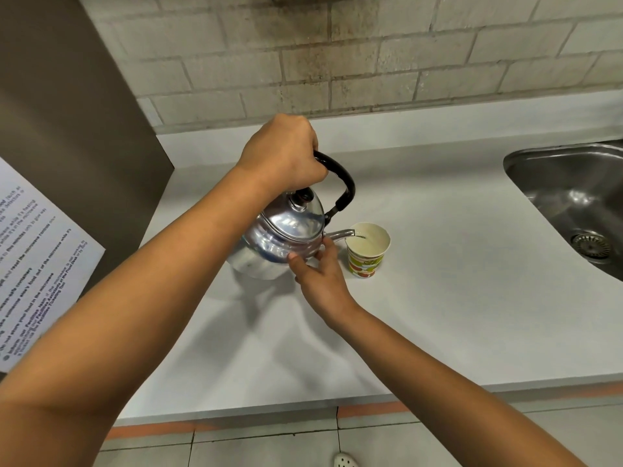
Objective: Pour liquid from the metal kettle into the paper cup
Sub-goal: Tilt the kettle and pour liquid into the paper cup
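1. Two bare hands are being used on the metal kettle (285, 235), which is being held tilted to the right above the white tabletop (438, 315).
2. The black handle (340, 178) is being gripped from above by the left hand (283, 153), its grip closed around the handle's far end.
3. The kettle's lower right side, just below the spout (338, 234), is being touched by the spread fingertips of the right hand (322, 281); its grip is open, with nothing being enclosed.
4. The spout tip is being held over the near left rim of the paper cup (366, 256), and a thin stream is being poured into it.
5. The cup is being left upright on the tabletop, just right of the kettle.
6. A steel sink (573, 197) is being shown at the far right, well apart from the cup.
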Demonstrator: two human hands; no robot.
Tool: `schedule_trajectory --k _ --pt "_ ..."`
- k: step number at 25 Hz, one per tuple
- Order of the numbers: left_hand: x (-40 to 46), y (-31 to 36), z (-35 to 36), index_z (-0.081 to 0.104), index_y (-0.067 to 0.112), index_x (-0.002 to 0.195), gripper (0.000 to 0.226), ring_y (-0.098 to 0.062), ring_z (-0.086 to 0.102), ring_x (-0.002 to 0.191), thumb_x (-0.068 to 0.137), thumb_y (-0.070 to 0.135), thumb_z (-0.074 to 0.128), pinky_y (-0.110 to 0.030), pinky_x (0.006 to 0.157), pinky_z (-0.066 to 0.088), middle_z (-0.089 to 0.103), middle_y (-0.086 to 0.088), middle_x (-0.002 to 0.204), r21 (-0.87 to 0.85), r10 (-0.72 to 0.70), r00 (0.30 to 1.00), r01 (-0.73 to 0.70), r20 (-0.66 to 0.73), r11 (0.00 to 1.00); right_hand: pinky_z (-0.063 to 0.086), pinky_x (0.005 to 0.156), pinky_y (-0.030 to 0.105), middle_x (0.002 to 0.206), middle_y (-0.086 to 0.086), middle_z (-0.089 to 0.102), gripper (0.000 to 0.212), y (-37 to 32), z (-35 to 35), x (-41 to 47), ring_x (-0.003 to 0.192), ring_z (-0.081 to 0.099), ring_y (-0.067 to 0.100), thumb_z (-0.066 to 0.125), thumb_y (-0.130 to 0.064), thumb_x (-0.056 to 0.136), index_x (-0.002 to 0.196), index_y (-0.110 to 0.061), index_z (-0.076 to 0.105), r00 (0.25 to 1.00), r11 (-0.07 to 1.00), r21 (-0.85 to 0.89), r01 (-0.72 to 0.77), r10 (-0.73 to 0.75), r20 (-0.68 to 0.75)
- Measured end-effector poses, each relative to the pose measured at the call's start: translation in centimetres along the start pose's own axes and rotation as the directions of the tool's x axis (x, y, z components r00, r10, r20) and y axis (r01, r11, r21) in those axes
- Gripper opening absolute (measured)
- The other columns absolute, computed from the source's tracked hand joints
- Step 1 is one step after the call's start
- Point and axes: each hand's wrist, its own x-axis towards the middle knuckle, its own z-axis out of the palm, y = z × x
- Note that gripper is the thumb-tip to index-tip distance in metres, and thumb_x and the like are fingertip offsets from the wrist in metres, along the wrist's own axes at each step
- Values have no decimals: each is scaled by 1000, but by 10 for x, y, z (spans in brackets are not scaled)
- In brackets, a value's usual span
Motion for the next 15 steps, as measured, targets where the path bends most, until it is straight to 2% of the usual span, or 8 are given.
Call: schedule_trajectory --k 4,11,15 --pt "2 4 1 70 5 70 16 -28 52 55 67 18 63 -21 43 36 59 -12 62 22 7 1000 -7 14 1000 46 95 41 119 4 53 54 1 0 1 105 56 19 58 -15 84 129 -16 29 1000 1000 -9 -2 1 -13" --pt "4 9 0 70 3 74 17 -31 54 59 69 17 62 -20 42 34 60 -15 68 53 20 1000 -21 22 998 45 95 39 115 1 54 53 0 -1 2 96 56 11 57 -15 84 129 -15 30 1000 1000 22 -10 10 0" --pt "4 11 0 71 3 77 18 -32 54 59 69 16 62 -20 42 35 62 -16 71 70 21 999 -23 29 997 45 99 44 116 1 53 52 1 -1 2 101 56 13 57 -16 84 128 -18 30 1000 1000 16 -18 18 10"
